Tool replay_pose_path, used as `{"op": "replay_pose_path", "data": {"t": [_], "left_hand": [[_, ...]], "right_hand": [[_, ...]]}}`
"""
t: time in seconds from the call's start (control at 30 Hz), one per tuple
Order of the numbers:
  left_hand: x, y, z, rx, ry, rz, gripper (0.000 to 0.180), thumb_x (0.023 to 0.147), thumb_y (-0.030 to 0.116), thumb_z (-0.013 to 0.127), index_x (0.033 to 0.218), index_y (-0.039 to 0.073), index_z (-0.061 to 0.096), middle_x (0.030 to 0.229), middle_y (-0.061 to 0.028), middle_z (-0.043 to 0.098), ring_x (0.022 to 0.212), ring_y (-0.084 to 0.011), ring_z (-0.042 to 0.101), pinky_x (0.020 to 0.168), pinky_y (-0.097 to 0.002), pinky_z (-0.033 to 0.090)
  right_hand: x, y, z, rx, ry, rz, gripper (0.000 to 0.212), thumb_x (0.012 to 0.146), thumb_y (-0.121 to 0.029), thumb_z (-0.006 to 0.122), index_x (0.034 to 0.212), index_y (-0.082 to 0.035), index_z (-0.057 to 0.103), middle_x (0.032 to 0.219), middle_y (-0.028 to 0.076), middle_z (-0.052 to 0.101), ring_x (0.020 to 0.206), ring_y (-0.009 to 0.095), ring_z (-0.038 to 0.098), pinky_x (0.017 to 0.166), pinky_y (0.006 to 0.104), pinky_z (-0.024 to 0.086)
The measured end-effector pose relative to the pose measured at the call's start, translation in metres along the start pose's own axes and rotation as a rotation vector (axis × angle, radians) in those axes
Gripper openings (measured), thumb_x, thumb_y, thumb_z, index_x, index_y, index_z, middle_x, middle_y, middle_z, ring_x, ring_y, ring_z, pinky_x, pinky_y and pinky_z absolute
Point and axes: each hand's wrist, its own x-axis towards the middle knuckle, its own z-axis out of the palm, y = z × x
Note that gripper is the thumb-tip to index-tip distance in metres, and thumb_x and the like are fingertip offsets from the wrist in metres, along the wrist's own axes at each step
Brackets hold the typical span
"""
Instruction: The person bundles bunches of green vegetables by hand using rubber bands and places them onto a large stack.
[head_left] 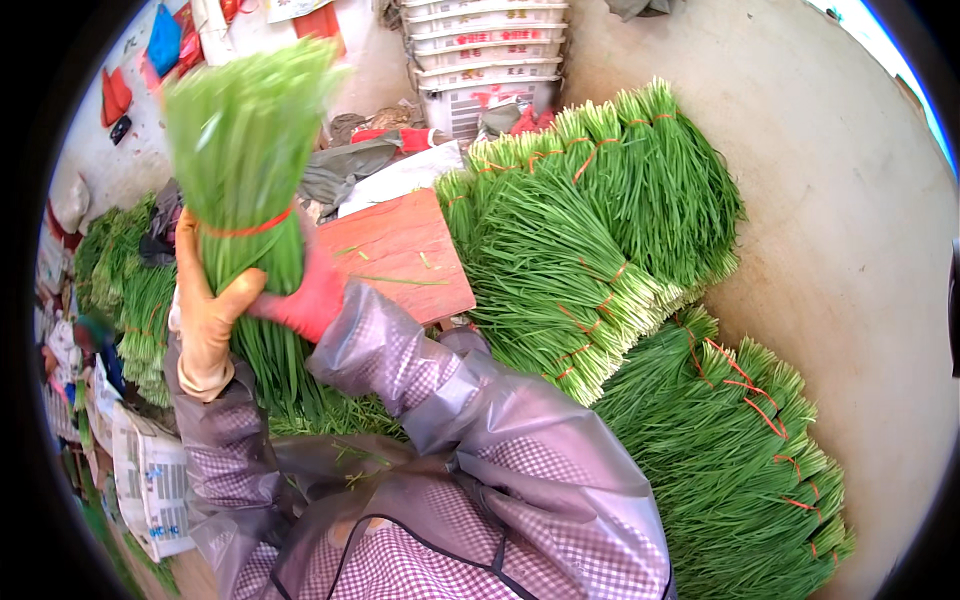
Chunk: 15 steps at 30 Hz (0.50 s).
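Note:
Upright at the left, a thick bundle of garlic chives (250,130) is held between my hands, pale cut ends up and green leaves hanging down. A red band (245,229) circles it. Wearing an orange-tan glove, my left hand (208,318) wraps the bundle's left side, its thumb across the front. My right hand (312,290), in a red glove, grips it from the right, just below the band; some of its fingers are hidden. Both the upper bundle and the right glove look blurred. Beside my right forearm lies a red board (405,250) with a few loose chive bits on it.
Banded chive bundles are stacked on the right in an upper pile (540,240) and a lower pile (700,450), against a pale wall (850,250). White crates (490,80) stand nested at the back. More chives (130,290) lie at left, above a white crate (150,485).

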Motion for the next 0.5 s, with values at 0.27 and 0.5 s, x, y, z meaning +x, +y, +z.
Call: {"op": "replay_pose_path", "data": {"t": [0.27,0.5], "left_hand": [[0.004,-0.040,0.069,0.137,-0.197,0.077,0.098,0.074,0.054,0.071,0.145,0.001,0.027,0.141,-0.0198,0.037,0.133,-0.0290,0.034,0.110,-0.0399,0.024],[-0.008,-0.100,0.046,0.030,-0.204,-0.136,0.083,0.080,0.034,0.071,0.145,0.003,0.028,0.142,-0.0200,0.037,0.135,-0.0284,0.033,0.111,-0.0410,0.024]], "right_hand": [[0.048,-0.079,-0.134,0.113,0.531,-0.255,0.083,0.068,-0.005,0.080,0.137,-0.003,0.035,0.122,0.012,0.054,0.108,0.023,0.055,0.094,0.0372,0.046],[0.033,-0.207,-0.245,-0.528,0.670,-0.446,0.082,0.067,-0.004,0.082,0.136,-0.001,0.037,0.122,0.013,0.056,0.107,0.025,0.056,0.093,0.0389,0.047]]}}
